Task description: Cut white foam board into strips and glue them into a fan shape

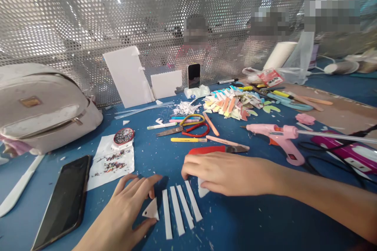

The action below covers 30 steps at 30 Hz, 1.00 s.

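My left hand [132,204] curls round a small white triangular piece with a dark hole [151,209], its thumb at one corner and a finger at another. My right hand [220,172] reaches in from the right, its fingers bent and its thumb over another white piece [203,189], which is partly hidden under the palm. Between the hands lie several narrow white strips [176,211], side by side and slightly slanted. Just behind my right hand is a red-handled cutter [207,150], partly covered by the fingers.
Left are a phone [63,200], a beige backpack [44,106] and a paper with colourful bits [110,160]. Scissors [188,127], markers [188,140] and heaped paper scraps [232,104] lie behind. A pink glue gun [277,133] and a magenta power strip [347,153] stand right.
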{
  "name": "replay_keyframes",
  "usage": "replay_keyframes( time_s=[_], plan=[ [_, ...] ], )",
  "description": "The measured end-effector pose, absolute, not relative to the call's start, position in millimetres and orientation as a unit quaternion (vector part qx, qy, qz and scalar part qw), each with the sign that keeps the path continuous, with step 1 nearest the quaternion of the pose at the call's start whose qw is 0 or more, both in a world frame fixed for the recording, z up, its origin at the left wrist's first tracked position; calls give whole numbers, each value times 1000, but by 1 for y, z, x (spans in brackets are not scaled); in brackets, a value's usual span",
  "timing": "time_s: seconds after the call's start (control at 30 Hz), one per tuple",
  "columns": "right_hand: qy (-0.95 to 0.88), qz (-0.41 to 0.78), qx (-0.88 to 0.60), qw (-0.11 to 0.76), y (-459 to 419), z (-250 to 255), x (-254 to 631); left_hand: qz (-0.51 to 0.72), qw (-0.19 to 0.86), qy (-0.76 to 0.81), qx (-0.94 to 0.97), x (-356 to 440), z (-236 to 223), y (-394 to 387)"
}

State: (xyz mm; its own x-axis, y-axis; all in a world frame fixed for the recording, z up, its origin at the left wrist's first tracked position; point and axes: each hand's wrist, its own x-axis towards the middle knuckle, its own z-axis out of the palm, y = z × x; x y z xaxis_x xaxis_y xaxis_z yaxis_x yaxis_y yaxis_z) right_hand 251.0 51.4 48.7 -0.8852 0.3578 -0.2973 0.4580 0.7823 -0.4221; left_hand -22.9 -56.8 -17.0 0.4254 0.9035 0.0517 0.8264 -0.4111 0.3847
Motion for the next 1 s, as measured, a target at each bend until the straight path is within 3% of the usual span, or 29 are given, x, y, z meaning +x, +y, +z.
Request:
replay_keyframes(
  time_s=[0.3, 0.5, 1.0],
  plan=[
    [943, -217, 240, 73, 49, 43, 253, 129, 150, 513, 835, -25, -21, -56],
    [950, -156, 249, 108, 42, 40, 249, 131, 151, 518, 832, -24, -19, -56],
    [965, -159, 193, 80, 34, 35, 255, 142, 155, 507, 836, -23, -22, -55]
  ],
)
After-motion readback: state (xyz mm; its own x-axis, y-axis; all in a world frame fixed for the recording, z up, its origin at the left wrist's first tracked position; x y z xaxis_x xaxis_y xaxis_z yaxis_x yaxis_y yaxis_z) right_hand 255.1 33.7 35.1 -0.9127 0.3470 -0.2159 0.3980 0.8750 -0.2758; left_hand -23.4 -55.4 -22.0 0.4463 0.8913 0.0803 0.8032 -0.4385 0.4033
